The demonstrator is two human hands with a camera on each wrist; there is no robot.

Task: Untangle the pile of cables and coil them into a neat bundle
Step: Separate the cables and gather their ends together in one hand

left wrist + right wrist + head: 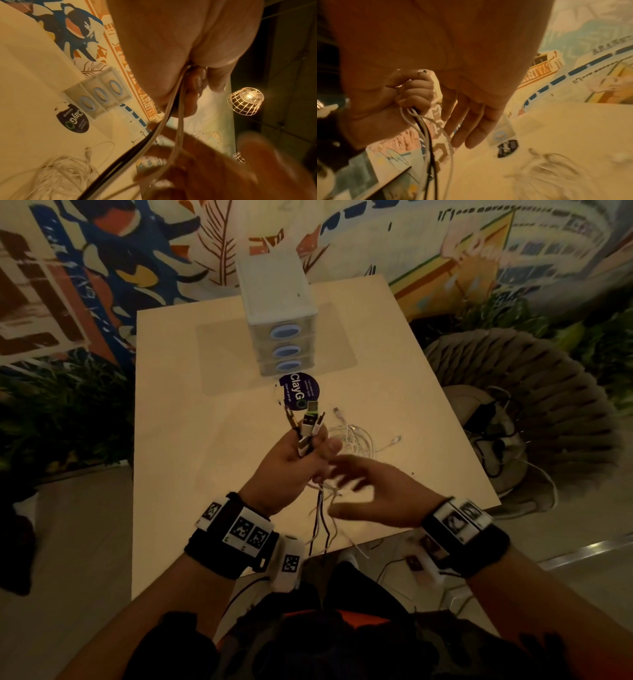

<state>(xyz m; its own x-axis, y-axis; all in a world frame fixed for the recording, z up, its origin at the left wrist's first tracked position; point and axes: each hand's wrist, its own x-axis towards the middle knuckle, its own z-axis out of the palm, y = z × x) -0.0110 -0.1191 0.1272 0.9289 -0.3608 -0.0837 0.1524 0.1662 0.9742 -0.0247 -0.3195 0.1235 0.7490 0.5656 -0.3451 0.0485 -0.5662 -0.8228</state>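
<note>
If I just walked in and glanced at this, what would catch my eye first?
Probably the left hand, raised over the table and gripping a bunch of cables, plugs up. Beside it the right hand is open, and a white cable pile lies beyond.

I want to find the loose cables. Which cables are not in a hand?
The white cable pile on the table, beyond the right hand. The other cables are gripped in the left hand.
</note>
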